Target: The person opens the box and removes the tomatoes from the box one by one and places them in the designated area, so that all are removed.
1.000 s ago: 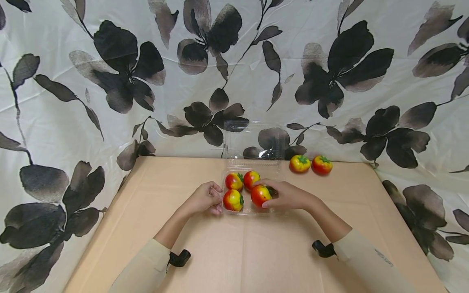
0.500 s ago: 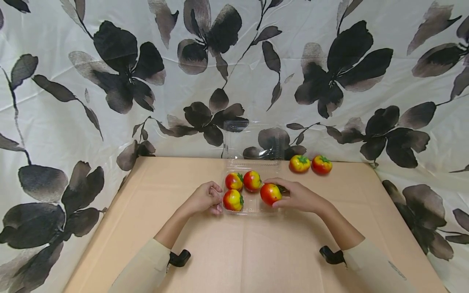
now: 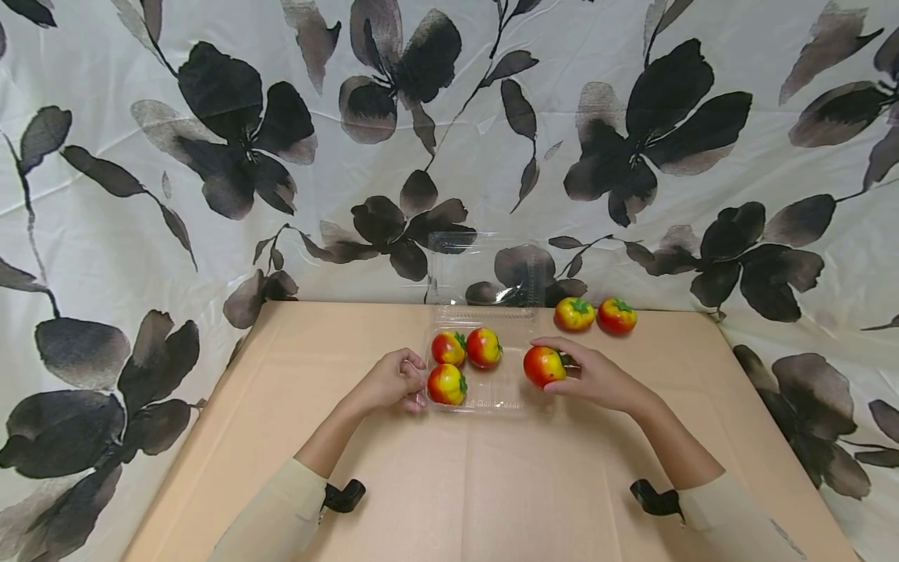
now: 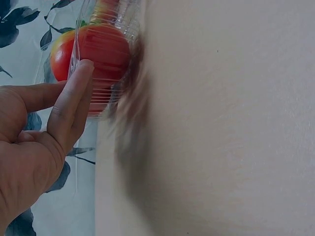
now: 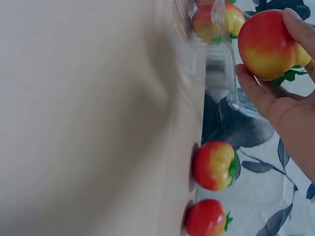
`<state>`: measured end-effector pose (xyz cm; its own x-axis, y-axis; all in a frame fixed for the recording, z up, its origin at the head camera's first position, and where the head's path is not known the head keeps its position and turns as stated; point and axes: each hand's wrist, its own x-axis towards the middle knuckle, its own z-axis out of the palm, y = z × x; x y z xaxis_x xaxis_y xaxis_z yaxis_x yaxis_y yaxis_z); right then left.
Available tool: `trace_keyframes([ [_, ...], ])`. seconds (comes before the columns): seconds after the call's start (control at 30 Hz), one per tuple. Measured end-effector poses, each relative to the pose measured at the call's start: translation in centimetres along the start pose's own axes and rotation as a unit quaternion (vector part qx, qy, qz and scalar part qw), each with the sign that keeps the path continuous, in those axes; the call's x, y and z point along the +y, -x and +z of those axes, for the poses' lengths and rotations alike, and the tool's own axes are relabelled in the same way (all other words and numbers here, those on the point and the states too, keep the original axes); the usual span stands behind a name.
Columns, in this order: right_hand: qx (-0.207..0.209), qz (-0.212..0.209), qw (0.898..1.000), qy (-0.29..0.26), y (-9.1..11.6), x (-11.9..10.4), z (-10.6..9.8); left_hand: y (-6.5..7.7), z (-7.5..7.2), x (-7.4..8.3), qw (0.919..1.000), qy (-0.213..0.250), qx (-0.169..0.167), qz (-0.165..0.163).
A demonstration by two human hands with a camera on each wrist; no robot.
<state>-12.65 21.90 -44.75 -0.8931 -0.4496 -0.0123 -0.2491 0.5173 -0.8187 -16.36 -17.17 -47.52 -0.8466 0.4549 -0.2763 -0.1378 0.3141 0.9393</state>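
Three red-and-yellow fruits (image 3: 447, 384) are sitting in a clear container (image 3: 493, 395), its lid (image 3: 486, 268) standing raised behind; two loose fruits (image 3: 617, 317) are lying rightward, near the back edge of a table (image 3: 421, 492) stretching toward both sleeves (image 3: 281, 507). The left hand (image 3: 389, 380) is pinching the container's left wall; the right hand (image 3: 597, 378), fingers clamped around a held fruit (image 3: 543, 367), is shifting it farther right than half a second ago, to the container's right edge.

Clear, glossy plastic forms the ribbed container (image 3: 492, 396) and its lid (image 3: 485, 269) at the far edge of the table (image 3: 393, 484). The fruits (image 3: 485, 346) are smooth and shiny, their calyces (image 5: 234, 166) duller. The table presents a smooth, matt, paper-like surface; beyond its far edge, finely creased cloth (image 3: 492, 156) shows a faint sheen. Sleeves (image 3: 281, 499) appear of matt fabric.
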Motion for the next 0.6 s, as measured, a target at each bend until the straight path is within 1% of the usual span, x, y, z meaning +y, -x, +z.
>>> trace_keyframes([
  [0.13, 0.010, 0.007, 1.000, -0.014, 0.5, 0.4, -0.7, 0.0, 0.0, 0.0, 1.0000, -0.001, 0.000, -0.003],
  [0.23, 0.017, 0.009, 1.000, -0.014, 0.9, 0.7, -1.2, -0.1, 0.0, -0.1, 1.0000, 0.000, 0.002, -0.006],
  [0.43, 0.037, 0.015, 0.999, 0.004, 1.7, 1.3, -2.1, 0.0, 0.1, -0.1, 1.0000, -0.001, 0.004, -0.006],
  [0.6, 0.059, 0.028, 0.998, 0.026, 2.5, 1.7, -3.1, 0.1, 0.2, 0.1, 1.0000, -0.003, 0.005, -0.008],
])
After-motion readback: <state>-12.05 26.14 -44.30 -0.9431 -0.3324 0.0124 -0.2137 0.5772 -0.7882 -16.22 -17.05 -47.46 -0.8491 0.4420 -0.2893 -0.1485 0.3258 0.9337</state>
